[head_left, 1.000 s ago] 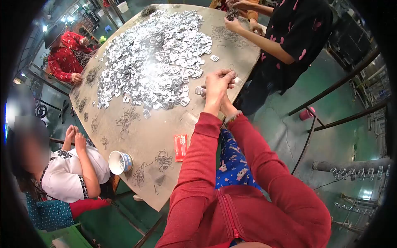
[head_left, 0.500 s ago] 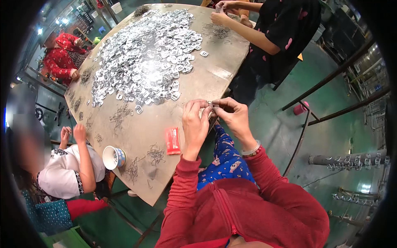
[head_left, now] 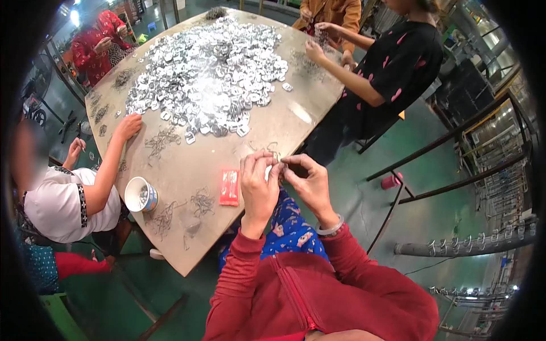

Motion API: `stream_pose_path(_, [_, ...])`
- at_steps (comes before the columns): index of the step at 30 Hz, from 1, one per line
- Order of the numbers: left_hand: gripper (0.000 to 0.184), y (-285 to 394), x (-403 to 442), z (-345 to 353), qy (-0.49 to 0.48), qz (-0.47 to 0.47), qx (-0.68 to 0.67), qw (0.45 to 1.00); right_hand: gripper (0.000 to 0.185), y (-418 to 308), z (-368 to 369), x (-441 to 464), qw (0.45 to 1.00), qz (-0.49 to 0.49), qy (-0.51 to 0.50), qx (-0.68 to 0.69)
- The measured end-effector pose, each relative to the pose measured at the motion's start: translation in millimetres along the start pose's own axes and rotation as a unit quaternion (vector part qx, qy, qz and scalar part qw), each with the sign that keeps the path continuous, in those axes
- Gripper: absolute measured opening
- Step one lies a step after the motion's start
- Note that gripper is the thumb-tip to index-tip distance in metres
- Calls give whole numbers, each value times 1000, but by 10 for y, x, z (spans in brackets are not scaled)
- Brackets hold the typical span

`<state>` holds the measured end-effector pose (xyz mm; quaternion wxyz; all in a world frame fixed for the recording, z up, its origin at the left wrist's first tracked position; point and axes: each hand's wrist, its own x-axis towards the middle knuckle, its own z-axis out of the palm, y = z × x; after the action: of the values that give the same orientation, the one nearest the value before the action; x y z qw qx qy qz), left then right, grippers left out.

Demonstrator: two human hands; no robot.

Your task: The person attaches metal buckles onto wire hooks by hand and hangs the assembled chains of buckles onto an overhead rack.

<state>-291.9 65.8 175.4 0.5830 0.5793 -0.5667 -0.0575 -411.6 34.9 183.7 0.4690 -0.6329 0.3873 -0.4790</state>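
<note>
My left hand (head_left: 259, 181) and my right hand (head_left: 309, 183) meet fingertip to fingertip at the table's near right edge. Between them they pinch a small metal piece (head_left: 278, 159), mostly covered by the fingers. Thin dark wire hooks (head_left: 272, 148) show just beyond my left fingertips. Left of my left hand lies a red packet (head_left: 229, 187) on the table (head_left: 216, 156). Farther off, a large heap of silvery metal buckles (head_left: 210, 74) covers the table's middle, with one loose buckle (head_left: 287, 87) at its right.
A paper cup (head_left: 141, 194) stands near the left edge, beside tangles of wire hooks (head_left: 202, 202). A person in white (head_left: 74, 204) reaches over the table from the left. Another in black (head_left: 392, 68) works at the right, others farther back. A pink bucket (head_left: 391, 181) is on the floor.
My hands came back from the buckle heap's right side and joined near my body. The person in white has stretched an arm onto the table. The whole view has shifted somewhat.
</note>
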Motion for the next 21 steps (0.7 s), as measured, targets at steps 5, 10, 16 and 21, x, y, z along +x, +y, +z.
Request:
stream_pose_path(5, [8, -139, -3, -6, -33, -41, -86, 995, 35, -51, -26, 34, 995, -39, -53, -76])
stream_pose_path(10, [6, -102, -26, -272, -72, -111, -195, 972, 58, -99, -347, 368, 975, 65, -210, 24])
stream_pose_path(16, [7, -123, -207, -254, -155, -236, -321, 904, 27, 975, -262, 1449, 985, 54, -141, -88])
stream_pose_path(21, [4, -95, -192, -201, -210, -244, -291, 901, 27, 1996, 107, 2567, 936, -140, -19, -322])
